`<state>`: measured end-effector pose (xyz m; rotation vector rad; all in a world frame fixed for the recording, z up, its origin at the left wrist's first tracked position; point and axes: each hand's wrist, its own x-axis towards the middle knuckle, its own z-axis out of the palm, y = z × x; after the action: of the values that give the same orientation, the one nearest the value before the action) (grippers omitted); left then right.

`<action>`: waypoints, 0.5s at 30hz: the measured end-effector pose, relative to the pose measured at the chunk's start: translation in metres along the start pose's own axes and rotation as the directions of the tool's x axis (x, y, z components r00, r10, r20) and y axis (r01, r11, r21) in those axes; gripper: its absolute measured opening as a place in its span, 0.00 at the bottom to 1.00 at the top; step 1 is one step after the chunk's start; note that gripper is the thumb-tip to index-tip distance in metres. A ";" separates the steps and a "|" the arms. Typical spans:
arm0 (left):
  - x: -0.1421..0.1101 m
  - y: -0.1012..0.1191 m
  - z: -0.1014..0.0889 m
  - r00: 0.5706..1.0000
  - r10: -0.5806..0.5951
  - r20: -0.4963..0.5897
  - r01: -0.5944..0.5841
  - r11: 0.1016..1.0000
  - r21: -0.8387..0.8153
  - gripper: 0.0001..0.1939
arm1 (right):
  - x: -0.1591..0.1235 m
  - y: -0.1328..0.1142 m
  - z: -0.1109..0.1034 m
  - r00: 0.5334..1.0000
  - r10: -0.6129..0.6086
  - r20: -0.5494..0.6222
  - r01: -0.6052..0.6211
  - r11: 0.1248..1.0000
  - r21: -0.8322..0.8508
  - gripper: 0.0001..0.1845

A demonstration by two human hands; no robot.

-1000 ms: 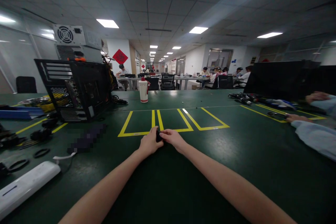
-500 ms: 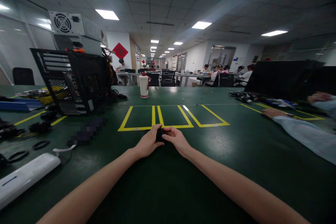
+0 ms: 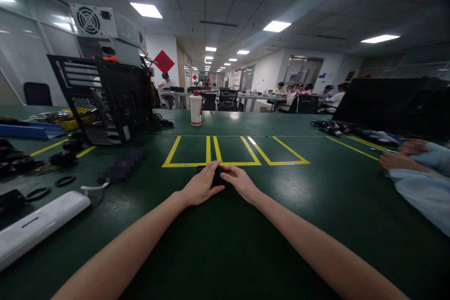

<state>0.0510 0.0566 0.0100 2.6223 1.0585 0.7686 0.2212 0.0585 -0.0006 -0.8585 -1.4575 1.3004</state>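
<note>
A small black object sits between my hands just in front of the yellow tape frames; its kind cannot be made out. My left hand covers its left side, fingers together over the top and thumb along the near edge. From the right, my right hand pinches its other side with thumb and fingertips. A dark edge shows beyond my left fingers. Both forearms reach in low over the green table, and most of the object is hidden by my fingers.
To the left are a black computer case with power supplies on it, a white device and black cable rings. A white cup stands beyond the yellow tape. At right are a co-worker's hands and a black monitor.
The view has tilted and shifted slightly. My left fingers lie further over the black object, while both hands stay on it. The co-worker's near hand has drawn back to the right.
</note>
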 end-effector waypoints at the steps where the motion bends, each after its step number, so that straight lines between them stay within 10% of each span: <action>1: 0.000 0.000 0.000 1.000 0.003 -0.002 -0.003 1.000 0.000 0.34 | 0.000 0.000 -0.001 1.000 -0.011 0.010 0.011 1.000 -0.001 0.19; 15: 0.000 0.003 0.002 0.992 0.065 -0.111 -0.036 0.968 0.249 0.29 | 0.002 0.007 0.002 0.999 -0.015 -0.047 0.013 0.998 -0.059 0.20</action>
<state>0.0533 0.0545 0.0096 2.8518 1.1928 0.8638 0.2181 0.0607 -0.0073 -0.9097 -1.4680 1.2246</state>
